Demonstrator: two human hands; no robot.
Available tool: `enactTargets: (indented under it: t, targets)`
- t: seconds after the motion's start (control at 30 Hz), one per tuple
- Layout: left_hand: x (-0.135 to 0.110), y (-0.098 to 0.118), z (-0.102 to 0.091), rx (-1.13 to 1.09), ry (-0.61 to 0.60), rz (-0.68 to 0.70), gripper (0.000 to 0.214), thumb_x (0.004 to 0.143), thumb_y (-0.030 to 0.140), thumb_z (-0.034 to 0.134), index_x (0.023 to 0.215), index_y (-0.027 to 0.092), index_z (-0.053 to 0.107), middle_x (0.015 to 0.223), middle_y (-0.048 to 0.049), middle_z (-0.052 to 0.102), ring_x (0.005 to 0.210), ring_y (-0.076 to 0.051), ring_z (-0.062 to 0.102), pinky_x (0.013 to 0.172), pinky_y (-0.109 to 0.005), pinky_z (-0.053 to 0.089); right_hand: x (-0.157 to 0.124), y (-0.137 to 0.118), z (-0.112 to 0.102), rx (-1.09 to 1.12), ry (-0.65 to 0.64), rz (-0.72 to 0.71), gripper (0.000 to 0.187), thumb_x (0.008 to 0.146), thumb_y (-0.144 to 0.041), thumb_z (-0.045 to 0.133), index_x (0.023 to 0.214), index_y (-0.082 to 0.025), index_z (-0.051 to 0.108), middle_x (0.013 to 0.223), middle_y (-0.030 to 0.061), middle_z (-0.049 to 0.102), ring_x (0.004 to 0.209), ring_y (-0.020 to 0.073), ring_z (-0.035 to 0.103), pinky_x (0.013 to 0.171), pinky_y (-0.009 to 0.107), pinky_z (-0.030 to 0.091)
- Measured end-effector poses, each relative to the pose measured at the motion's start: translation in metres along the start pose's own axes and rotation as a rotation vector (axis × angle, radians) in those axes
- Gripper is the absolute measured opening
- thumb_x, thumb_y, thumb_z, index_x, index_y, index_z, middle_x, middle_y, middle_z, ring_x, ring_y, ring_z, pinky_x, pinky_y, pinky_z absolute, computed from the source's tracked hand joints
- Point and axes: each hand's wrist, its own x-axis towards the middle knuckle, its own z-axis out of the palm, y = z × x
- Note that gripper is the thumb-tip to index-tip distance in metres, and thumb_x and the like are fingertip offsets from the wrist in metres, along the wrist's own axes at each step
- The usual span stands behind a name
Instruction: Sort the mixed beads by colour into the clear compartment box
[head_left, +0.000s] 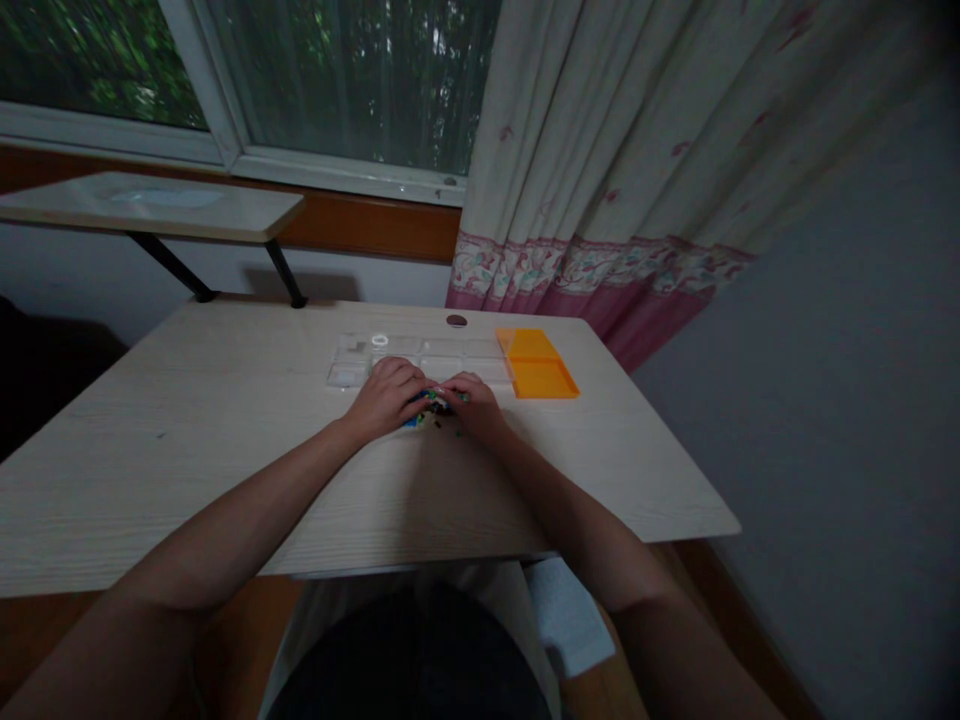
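A pile of small blue, green, white and black pieces (436, 404) lies on the pale table, between and under my hands. My left hand (388, 396) curls over the pile's left side, its fingers bent and closed toward the middle. From the other side my right hand (477, 403) comes in, fingers also bent, its thumb near the left fingertips. What each hand pinches is too small and dark to make out. Just behind them stretches a clear plastic compartment box (442, 350), partly covered by my hands.
An orange tray (551, 380) sits at the right end of the clear box. Beyond it is a round dark cable hole (456, 321). A raised shelf (150, 205) on black legs stands at the back left. Curtains (592, 180) hang behind the table.
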Motion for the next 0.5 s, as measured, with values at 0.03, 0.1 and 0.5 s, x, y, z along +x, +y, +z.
enactTargets:
  t: [0.03, 0.1, 0.5]
  targets:
    - [0.0, 0.0, -0.001, 0.0, 0.005, -0.007, 0.031, 0.094, 0.045, 0.053, 0.112, 0.026, 0.07, 0.102, -0.0069, 0.068, 0.104, -0.025, 0.053, 0.098, -0.044, 0.037, 0.0, -0.002, 0.0, 0.007, -0.008, -0.001, 0.025, 0.092, -0.041, 0.06, 0.081, -0.023, 0.073, 0.079, 0.0025, 0.068, 0.084, 0.0166, 0.06, 0.081, 0.03, 0.045]
    - [0.0, 0.0, -0.002, 0.002, 0.001, -0.02, 0.03, 0.094, 0.045, 0.053, 0.109, 0.026, 0.071, 0.101, -0.0065, 0.068, 0.104, -0.025, 0.054, 0.098, -0.043, 0.037, -0.001, -0.006, 0.0, 0.015, -0.025, -0.013, 0.027, 0.093, -0.042, 0.059, 0.08, -0.022, 0.072, 0.079, 0.0027, 0.068, 0.083, 0.0164, 0.06, 0.081, 0.029, 0.045]
    - [-0.001, -0.003, -0.003, -0.016, -0.003, -0.079, 0.029, 0.096, 0.042, 0.049, 0.097, 0.026, 0.072, 0.096, -0.0062, 0.07, 0.102, -0.025, 0.055, 0.098, -0.045, 0.037, -0.001, -0.011, -0.001, 0.03, -0.033, -0.009, 0.035, 0.098, -0.042, 0.048, 0.085, -0.021, 0.073, 0.083, 0.0048, 0.069, 0.086, 0.0169, 0.061, 0.083, 0.03, 0.047]
